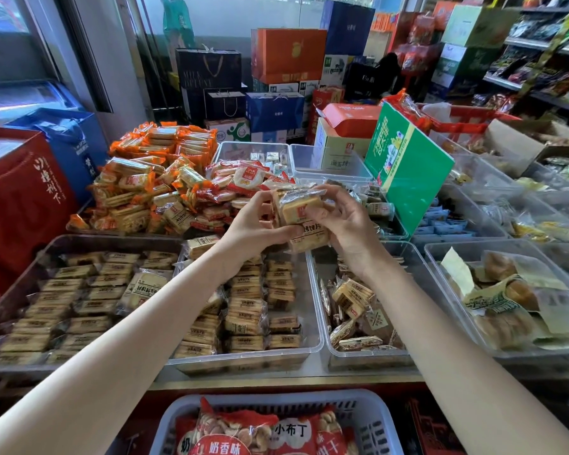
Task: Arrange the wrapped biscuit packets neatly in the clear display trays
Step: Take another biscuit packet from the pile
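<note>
Fingers (266,205) of the left hand (257,223) and of the right hand (345,218) curl around a small stack of wrapped biscuit packets (301,211), held up above the clear display trays. Below left, one tray (79,362) holds packets in rows; the middle tray (243,359) holds stacked rows; the right tray (368,356) holds loose, jumbled packets.

The packets (304,213) I'm holding are crinkly glossy clear film, same as the ones in the see-through smooth plastic trays (312,348). Near basket (372,418) is matt grey perforated plastic, far gift bags (275,110) look like glossy paper
</note>
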Available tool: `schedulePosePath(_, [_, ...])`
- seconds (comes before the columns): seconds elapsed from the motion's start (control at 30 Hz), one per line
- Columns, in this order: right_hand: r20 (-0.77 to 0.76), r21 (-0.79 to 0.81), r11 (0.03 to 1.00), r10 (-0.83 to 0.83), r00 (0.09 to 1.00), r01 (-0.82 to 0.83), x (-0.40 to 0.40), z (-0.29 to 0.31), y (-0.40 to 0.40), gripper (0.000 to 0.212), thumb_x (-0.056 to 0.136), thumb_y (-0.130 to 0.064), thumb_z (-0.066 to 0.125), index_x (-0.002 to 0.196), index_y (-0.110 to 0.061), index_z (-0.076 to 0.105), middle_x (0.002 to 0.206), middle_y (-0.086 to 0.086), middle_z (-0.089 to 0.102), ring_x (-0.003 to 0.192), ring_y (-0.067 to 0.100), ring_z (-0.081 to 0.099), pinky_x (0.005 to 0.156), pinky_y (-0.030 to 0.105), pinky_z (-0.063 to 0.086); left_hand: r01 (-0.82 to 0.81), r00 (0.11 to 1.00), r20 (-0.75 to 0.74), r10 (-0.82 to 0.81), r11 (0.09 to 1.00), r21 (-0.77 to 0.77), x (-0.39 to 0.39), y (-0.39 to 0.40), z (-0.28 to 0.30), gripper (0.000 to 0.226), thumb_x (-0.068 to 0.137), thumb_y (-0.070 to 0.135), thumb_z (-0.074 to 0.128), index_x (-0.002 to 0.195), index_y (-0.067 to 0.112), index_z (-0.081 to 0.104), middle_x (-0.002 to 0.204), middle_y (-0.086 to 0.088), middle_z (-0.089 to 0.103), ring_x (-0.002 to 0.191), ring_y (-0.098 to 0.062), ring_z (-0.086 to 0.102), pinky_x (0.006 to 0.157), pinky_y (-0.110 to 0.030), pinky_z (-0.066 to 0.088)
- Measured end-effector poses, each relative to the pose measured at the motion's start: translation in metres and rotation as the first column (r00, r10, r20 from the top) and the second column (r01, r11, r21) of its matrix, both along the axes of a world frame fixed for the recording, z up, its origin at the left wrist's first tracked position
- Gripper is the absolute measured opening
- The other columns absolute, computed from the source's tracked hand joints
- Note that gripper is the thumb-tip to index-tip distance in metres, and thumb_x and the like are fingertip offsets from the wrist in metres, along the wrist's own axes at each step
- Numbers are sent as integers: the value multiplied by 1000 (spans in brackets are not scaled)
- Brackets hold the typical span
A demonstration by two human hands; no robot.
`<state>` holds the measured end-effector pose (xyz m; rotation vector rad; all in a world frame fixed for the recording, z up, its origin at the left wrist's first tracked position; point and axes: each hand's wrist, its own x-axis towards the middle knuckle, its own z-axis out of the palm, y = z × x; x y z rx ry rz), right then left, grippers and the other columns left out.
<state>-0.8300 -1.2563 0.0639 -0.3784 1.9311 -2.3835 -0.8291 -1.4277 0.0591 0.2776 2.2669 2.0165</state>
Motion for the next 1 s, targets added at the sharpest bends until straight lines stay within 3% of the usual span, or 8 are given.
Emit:
schedulePosePath(0.07, [5,-52,998,-34,999,34,-2,2,1,32,54,-31,74,83,-22,66,79,-11,70,80,7,64,65,24,52,-29,999,-40,27,999,-39,-1,1,2,60,71,8,78,120,21,47,118,-6,60,93,-26,67,81,-45,56])
schedulePosePath(0.13, [10,-80,996,-45,999,46,-3,5,1,8,62,-20,75,68,-24,70,78,-8,68,83,11,60,76,26,49,-63,993,-110,48,988,-138,-2,-1,5,64,69,11,80,123,20,46,114,-1,60,87,-19,65,78,-37,56])
schedulePosePath(0.23, [-30,-24,992,-124,992,123,-5,13,7,36,79,8,61,58,-20,68,74,-3,68,81,11,61,87,34,49,-135,979,-186,82,947,-293,-5,-9,9,69,69,15,81,127,19,44,108,5,56,89,-14,60,79,-28,50])
schedulePosePath(0.33, [-260,263,914,-241,935,308,-7,20,17,24,83,7,62,72,-14,68,78,0,69,81,13,64,83,27,53,-155,980,-177,94,916,-370,-7,-20,8,72,69,17,81,129,20,43,113,3,55,97,-17,57,82,-29,43])
schedulePosePath(0.43, [-475,543,761,-71,877,356,-9,29,8,16,84,-1,66,98,-7,69,95,0,68,83,7,62,76,12,51,-141,982,-181,62,874,-464,-6,-22,10,73,69,19,81,131,20,42,111,3,55,94,-17,54,79,-26,38])
schedulePosePath(0.53, [-498,701,630,96,862,335,-11,28,-7,27,84,-7,68,111,-10,68,102,-7,60,87,7,58,77,14,48,-134,976,-217,17,831,-539,-4,-16,16,69,71,19,80,130,19,43,105,0,56,87,-16,50,70,-21,35])
schedulePosePath(0.9, [-318,473,871,28,948,133,-4,22,-4,19,80,-6,70,76,-23,63,76,-13,62,68,-4,54,68,14,47,-132,960,-271,-75,729,-671,2,-7,28,85,70,27,80,142,23,35,131,-3,53,106,-13,48,83,-22,35])
schedulePosePath(1.0, [-374,541,824,55,926,170,0,23,-2,19,84,-4,66,78,-21,60,79,-10,60,73,2,57,70,14,48,-120,964,-249,-91,688,-716,0,-4,30,86,70,28,79,144,23,34,132,-5,53,111,-18,51,83,-23,37])
